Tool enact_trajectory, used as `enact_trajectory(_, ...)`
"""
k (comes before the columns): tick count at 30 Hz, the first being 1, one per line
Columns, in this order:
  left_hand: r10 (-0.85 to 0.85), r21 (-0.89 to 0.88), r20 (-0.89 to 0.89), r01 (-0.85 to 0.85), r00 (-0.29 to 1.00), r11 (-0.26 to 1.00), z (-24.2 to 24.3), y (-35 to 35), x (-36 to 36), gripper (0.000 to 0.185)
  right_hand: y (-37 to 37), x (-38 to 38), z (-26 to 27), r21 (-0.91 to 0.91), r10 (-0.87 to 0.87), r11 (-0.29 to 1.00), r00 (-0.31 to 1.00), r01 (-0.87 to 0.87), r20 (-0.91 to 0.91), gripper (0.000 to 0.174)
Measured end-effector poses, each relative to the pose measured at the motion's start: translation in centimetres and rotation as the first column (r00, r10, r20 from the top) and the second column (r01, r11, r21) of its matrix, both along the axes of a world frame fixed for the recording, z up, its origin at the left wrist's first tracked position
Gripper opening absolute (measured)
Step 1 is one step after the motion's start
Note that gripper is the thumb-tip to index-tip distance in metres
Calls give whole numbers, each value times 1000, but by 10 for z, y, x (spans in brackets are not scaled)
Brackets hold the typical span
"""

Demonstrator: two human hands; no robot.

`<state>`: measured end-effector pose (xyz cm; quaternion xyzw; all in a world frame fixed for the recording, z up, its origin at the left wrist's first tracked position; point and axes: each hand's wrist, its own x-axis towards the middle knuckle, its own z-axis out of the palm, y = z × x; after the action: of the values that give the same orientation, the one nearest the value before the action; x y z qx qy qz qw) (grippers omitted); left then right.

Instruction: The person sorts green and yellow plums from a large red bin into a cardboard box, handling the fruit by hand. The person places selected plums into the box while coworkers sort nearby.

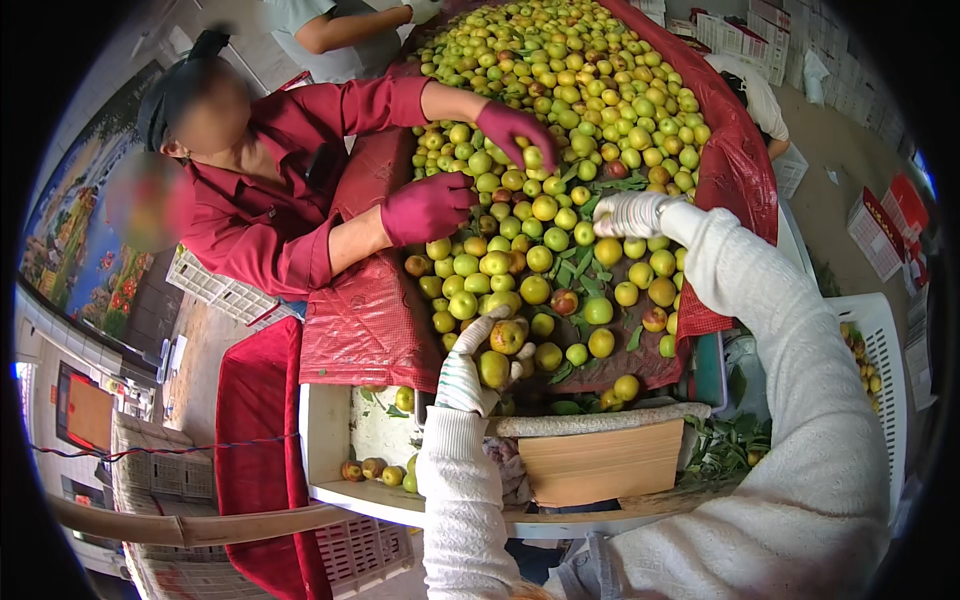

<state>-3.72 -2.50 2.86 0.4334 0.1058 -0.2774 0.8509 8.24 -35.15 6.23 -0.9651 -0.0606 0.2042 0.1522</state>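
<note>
A big heap of yellow-green fruit (540, 259), some reddish, lies with loose green leaves on a red woven plastic sheet (367, 322). My left hand (480, 364), in a white striped glove, is closed around fruits at the near edge; a red-blotched fruit (507, 337) and a yellow-green fruit (493, 370) show in it. Farther off to the right, my right hand (630, 214), also gloved, reaches into the heap with its fingers beside a green fruit (584, 233). Whether it grips anything is hidden.
A co-worker's two hands in magenta gloves (427, 208) work at the heap's left, one holding a fruit. A white wooden compartment (324, 435) holds several fruits. Cardboard (600, 461) stands at the near edge. At the right is a white perforated basket (881, 337); farther back are other people and crates.
</note>
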Motion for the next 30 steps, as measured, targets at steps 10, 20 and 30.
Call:
enact_trajectory(10,-114,-191,-108,92,988,977,12,5,-3,71,146,-19,20,592,148,778,977,-212,156,47)
enact_trajectory(20,-70,-658,72,100,995,746,5,24,-2,73,163,-65,-37,-180,673,733,661,-656,334,64)
enact_trajectory(30,417,-722,-97,-352,904,595,-12,40,11,65,186,19,-9,-15,285,953,882,-301,374,73)
